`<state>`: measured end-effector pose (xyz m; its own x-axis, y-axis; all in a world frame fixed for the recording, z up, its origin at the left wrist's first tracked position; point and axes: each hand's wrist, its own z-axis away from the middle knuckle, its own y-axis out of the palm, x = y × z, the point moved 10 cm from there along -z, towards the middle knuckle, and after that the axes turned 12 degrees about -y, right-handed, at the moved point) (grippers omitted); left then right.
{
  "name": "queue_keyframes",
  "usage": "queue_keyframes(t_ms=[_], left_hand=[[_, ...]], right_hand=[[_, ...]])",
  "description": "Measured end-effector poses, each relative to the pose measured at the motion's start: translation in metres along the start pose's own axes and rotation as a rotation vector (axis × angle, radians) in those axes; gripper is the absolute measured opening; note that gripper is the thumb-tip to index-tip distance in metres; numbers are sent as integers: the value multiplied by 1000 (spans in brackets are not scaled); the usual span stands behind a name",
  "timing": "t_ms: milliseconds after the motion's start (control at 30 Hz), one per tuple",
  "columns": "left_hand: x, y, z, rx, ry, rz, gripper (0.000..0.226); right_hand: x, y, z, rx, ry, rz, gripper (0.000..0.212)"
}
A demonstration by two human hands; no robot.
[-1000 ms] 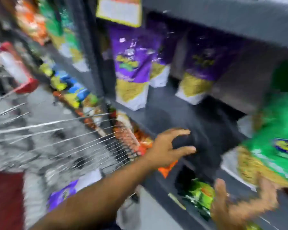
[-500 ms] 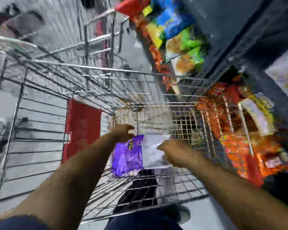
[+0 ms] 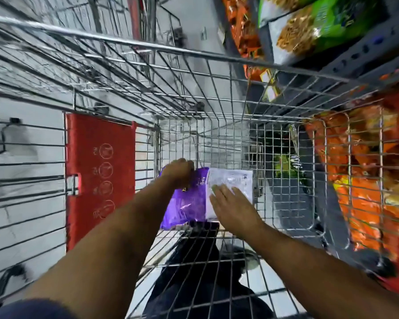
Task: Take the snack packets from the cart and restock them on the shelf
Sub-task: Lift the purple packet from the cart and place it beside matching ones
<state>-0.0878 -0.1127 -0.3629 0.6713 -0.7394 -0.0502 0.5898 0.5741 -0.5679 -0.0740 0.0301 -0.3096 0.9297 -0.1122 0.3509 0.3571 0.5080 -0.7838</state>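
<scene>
A purple and white snack packet (image 3: 195, 201) lies flat at the bottom of the wire shopping cart (image 3: 194, 54). My left hand (image 3: 179, 172) curls over the packet's far left corner, fingers closed on its edge. My right hand (image 3: 230, 206) rests flat on the packet's white half with fingers stretched out. Both forearms reach down into the cart from the near side.
The cart's red child-seat flap (image 3: 99, 178) stands to the left. On the right, seen through the wire, the shelves (image 3: 364, 56) hold orange packets (image 3: 364, 180) low down and green packets (image 3: 327, 24) higher up. My shoe and dark trouser leg (image 3: 194, 256) show below the cart.
A second ago my hands were at the shelf with a green packet. The view swung down into the cart, and both hands came onto the purple packet.
</scene>
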Motion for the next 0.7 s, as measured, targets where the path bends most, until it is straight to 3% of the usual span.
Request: queue_keyframes(t_ms=[133, 267, 400, 533, 633, 700], left_hand=[[-5, -2, -4, 90, 34, -75, 22], [-9, -17, -3, 164, 58, 1, 21], [-22, -41, 9, 288, 70, 363, 27], [-16, -56, 26, 382, -50, 639, 26], [-3, -62, 43, 487, -104, 1015, 30], [-1, -79, 57, 516, -3, 1306, 53]], right_hand=[[0, 11, 2, 46, 49, 51, 60], [-13, -4, 7, -73, 130, 47, 73], [-36, -36, 21, -230, 198, 3, 83], [-62, -44, 40, -291, 183, -334, 92], [-74, -76, 68, -453, 187, -688, 80], [-69, -110, 102, -586, 204, -811, 65]])
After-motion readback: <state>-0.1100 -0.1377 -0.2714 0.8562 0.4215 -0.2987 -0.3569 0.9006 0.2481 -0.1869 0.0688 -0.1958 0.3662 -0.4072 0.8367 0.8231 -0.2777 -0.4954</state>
